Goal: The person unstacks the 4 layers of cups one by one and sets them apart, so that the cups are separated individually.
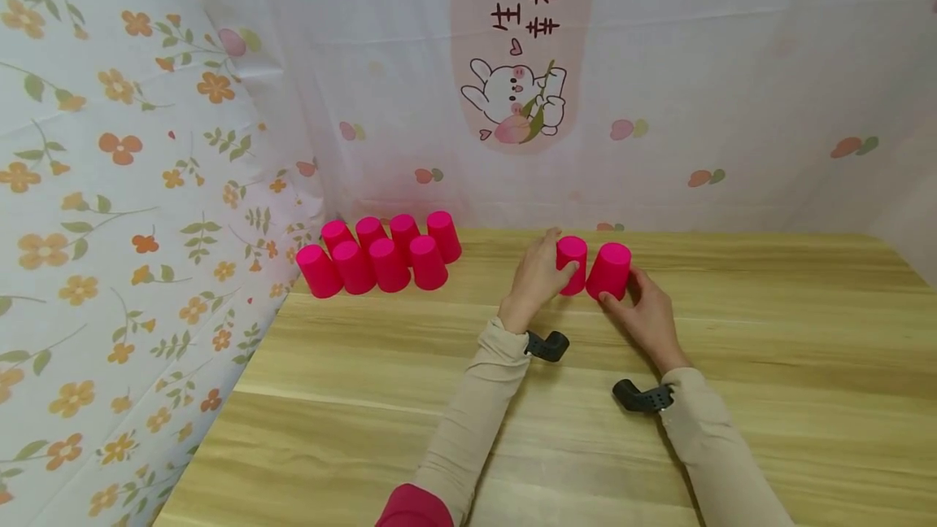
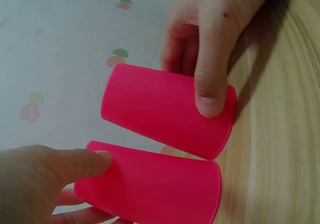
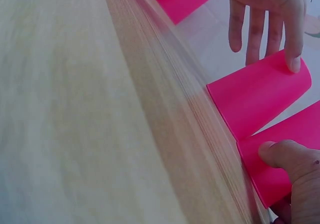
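Note:
Two bright pink cups stand upside down side by side on the table. My left hand [image 1: 537, 277] is at the left cup [image 1: 572, 265], its thumb on the near side and its fairly straight fingers reaching behind. In the left wrist view that cup [image 2: 160, 186] partly hides those fingers. My right hand [image 1: 647, 317] grips the right cup [image 1: 610, 271] low down, thumb [image 2: 210, 91] near its rim and the other fingers round the far side. The two cups' rims meet or nearly meet, as the right wrist view shows from the side.
Several more pink cups [image 1: 372, 259] stand upside down in two rows at the table's back left. A printed white cloth [image 1: 659, 88] hangs behind the wooden table [image 1: 351, 429], and a flowered curtain [image 1: 110, 267] runs along the left.

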The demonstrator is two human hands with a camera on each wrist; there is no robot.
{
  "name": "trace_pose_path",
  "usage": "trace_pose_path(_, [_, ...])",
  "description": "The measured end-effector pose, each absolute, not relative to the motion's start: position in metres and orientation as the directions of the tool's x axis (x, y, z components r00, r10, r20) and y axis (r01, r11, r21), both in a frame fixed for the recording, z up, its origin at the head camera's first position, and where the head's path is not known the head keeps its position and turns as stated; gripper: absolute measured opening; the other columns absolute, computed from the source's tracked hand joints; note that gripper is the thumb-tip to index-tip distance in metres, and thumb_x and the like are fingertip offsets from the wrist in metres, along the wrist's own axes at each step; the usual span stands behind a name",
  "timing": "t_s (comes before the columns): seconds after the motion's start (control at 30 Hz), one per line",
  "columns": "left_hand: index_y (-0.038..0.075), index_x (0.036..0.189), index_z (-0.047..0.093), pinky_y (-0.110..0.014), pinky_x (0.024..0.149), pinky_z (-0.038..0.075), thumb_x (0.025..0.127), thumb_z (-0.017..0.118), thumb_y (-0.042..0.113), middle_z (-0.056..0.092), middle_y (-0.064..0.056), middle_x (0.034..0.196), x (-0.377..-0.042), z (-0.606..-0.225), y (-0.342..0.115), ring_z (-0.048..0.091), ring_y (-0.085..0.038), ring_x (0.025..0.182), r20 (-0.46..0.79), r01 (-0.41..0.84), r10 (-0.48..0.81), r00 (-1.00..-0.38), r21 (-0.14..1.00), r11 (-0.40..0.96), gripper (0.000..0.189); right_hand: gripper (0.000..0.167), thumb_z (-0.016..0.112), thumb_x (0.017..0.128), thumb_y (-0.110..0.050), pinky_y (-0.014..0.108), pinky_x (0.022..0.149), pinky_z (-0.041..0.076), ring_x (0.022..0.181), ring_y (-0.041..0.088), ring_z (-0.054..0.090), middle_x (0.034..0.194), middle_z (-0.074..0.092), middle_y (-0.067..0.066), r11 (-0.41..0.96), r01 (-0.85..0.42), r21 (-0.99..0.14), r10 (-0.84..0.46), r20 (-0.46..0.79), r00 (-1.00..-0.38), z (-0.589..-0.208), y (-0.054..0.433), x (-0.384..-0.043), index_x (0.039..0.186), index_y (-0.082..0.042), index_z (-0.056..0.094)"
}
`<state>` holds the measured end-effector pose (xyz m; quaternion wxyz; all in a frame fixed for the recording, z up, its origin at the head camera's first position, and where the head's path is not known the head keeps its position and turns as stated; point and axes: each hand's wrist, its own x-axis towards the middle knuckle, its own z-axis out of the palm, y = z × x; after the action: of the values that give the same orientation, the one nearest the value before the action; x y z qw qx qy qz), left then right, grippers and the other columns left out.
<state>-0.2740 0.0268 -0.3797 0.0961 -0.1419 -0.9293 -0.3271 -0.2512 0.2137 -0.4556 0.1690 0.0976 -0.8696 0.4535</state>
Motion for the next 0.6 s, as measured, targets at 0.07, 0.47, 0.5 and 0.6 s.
trace_pose_path(0.07, [0.005, 0.129, 0.049, -0.028, 0.081, 0.048, 0.086, 0.066, 0.022, 0.06, -0.008, 0.116, -0.274, -0.38, 0.026, 0.058, -0.02, 0.101, 0.278, 0.329, 0.2, -0.94, 0.573, 0.751, 0.049, 0.059, 0.071, 0.082, -0.015, 0.052, 0.093, 0.04, 0.113, 0.045, 0.049, 0.123, 0.051, 0.03, 0.562, -0.328, -0.759, -0.017, 0.386, -0.922, -0.456, 0.212, -0.25, 0.127, 0.01, 0.044])
trace_pose_path(0.47, [0.007, 0.117, 0.055, -0.03, 0.072, 0.05, 0.081, 0.072, 0.023, 0.064, -0.005, 0.103, -0.26, -0.359, -0.019, 0.061, -0.019, 0.091, 0.249, 0.204, 0.064, -0.966, 0.589, 0.782, 0.042, 0.059, 0.068, 0.085, -0.02, 0.052, 0.093, 0.039, 0.112, 0.043, 0.05, 0.123, 0.051, 0.03, 0.562, -0.273, -0.781, 0.034, 0.352, -0.935, -0.454, 0.21, -0.246, 0.129, 0.009, 0.042])
trace_pose_path(0.5, [0.006, 0.115, 0.056, -0.031, 0.072, 0.05, 0.081, 0.072, 0.023, 0.065, -0.006, 0.102, -0.259, -0.356, -0.025, 0.061, -0.02, 0.09, 0.252, 0.197, 0.055, -0.966, 0.584, 0.788, 0.042, 0.059, 0.067, 0.085, -0.021, 0.052, 0.093, 0.039, 0.112, 0.043, 0.049, 0.123, 0.051, 0.03, 0.559, -0.268, -0.785, 0.045, 0.351, -0.935, -0.453, 0.209, -0.246, 0.129, 0.009, 0.042])
trace_pose_path(0.6, [0.005, 0.111, 0.057, -0.033, 0.068, 0.051, 0.079, 0.074, 0.023, 0.065, -0.008, 0.096, -0.252, -0.348, -0.04, 0.062, -0.022, 0.084, 0.261, 0.155, 0.008, -0.965, 0.549, 0.822, 0.041, 0.059, 0.068, 0.084, -0.02, 0.053, 0.093, 0.039, 0.11, 0.043, 0.049, 0.122, 0.051, 0.03, 0.552, -0.251, -0.795, 0.079, 0.35, -0.933, -0.452, 0.206, -0.247, 0.128, 0.01, 0.042])
